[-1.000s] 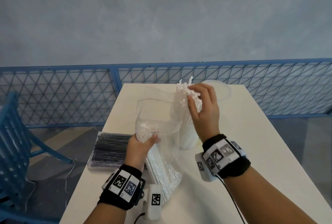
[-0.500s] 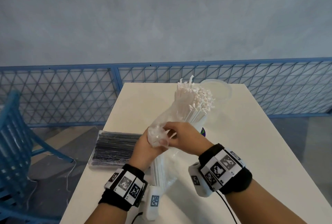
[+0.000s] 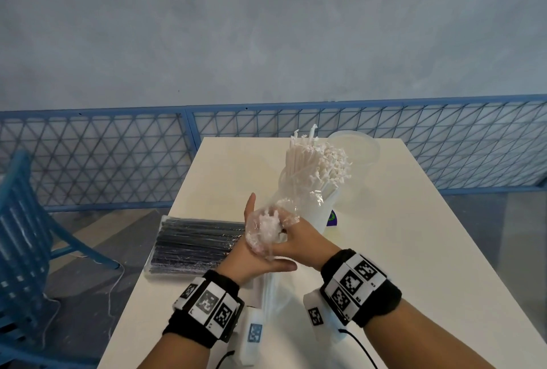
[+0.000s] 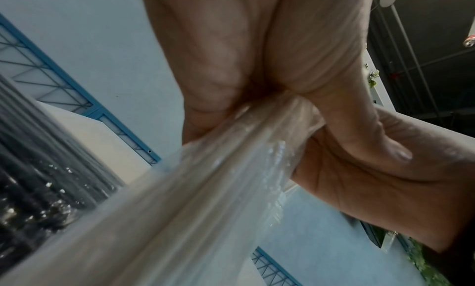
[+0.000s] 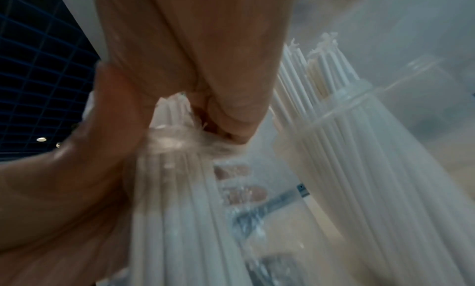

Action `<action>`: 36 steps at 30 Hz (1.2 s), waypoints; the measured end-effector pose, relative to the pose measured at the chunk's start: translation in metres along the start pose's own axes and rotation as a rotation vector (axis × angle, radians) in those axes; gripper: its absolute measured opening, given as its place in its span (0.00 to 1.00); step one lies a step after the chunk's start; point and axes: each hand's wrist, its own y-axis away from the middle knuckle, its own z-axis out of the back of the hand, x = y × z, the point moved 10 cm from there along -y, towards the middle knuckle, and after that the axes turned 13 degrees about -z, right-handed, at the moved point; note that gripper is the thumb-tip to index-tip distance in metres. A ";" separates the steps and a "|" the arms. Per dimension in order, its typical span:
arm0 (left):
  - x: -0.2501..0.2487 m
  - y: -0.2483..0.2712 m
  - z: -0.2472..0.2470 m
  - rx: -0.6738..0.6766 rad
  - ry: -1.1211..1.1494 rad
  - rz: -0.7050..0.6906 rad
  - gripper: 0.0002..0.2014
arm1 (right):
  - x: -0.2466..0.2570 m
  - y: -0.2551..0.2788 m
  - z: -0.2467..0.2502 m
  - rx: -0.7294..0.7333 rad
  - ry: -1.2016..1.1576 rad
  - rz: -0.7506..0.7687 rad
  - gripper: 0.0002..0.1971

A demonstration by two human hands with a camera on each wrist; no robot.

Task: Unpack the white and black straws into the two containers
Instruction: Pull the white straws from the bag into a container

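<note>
A bunch of white straws [image 3: 313,161] stands upright in a translucent container [image 3: 321,214] mid-table; the right wrist view shows them too [image 5: 359,148]. Nearer me, a clear bag of white straws [image 3: 266,229] stands tilted on end. My left hand [image 3: 251,253] grips it near the top, thumb across the plastic [image 4: 205,188]. My right hand [image 3: 299,241] reaches into the bag's mouth, its fingertips pinching the straw ends [image 5: 174,111]. A sealed pack of black straws [image 3: 192,244] lies flat at the table's left edge.
A second clear round container [image 3: 358,146] stands at the far side, behind the filled one. The white table [image 3: 414,250] has open surface on its right half. A blue mesh fence [image 3: 88,161] runs behind it, and a blue chair [image 3: 20,235] stands to the left.
My right hand left the tops of the standing straws and came down to the bag's mouth. My left hand lowered the bag slightly and still holds it.
</note>
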 end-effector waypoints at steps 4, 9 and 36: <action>0.000 0.000 -0.004 0.032 0.002 0.018 0.61 | -0.013 -0.001 0.002 -0.065 -0.078 -0.024 0.20; -0.006 0.005 -0.012 0.085 0.097 0.090 0.37 | -0.027 0.000 0.010 -0.154 -0.311 -0.053 0.22; 0.000 0.011 0.006 -0.337 0.097 0.165 0.22 | -0.023 0.003 0.004 -0.056 -0.543 -0.077 0.08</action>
